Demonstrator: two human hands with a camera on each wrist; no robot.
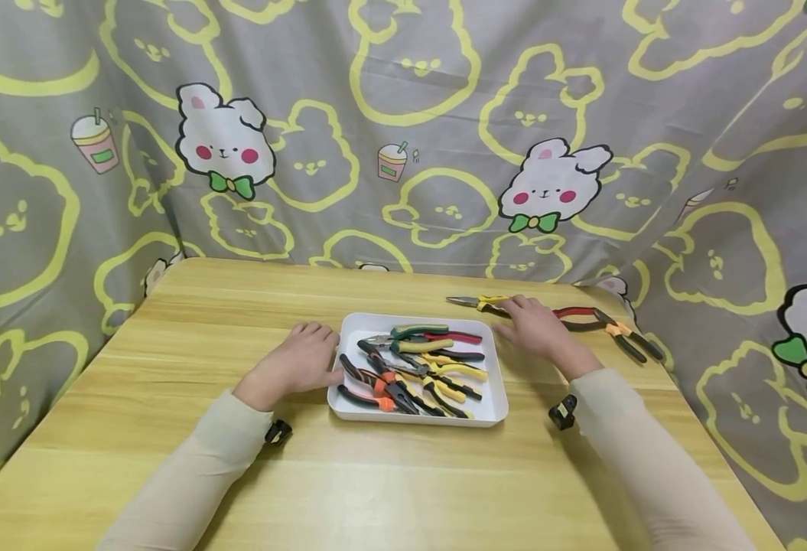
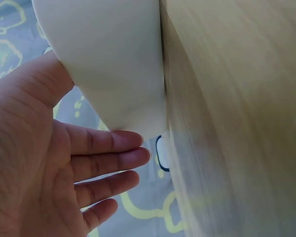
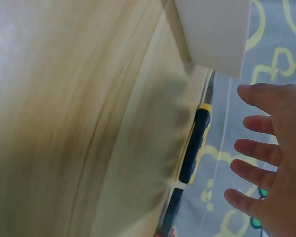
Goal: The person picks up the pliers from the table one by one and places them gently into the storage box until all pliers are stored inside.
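A white tray (image 1: 417,421) on the table holds several pliers with coloured handles, among them green-handled pliers (image 1: 420,332) and orange-and-black pliers (image 1: 389,386). My left hand (image 1: 300,360) is at the tray's left side. In the left wrist view its fingers (image 2: 108,163) are nearly straight beside the tray wall (image 2: 113,64), and the thumb's tip is hidden behind the rim. My right hand (image 1: 534,329) is spread beyond the tray's right edge, holding nothing. Near its fingers lie long-nose pliers (image 3: 195,145) with yellow-and-black handles, partly hidden by the hand in the head view.
To the right of my right hand, red-and-black-handled pliers (image 1: 575,315) and orange-and-black-handled pliers (image 1: 630,340) lie on the wooden table (image 1: 389,490). A grey patterned curtain (image 1: 431,222) hangs behind the table and along its sides.
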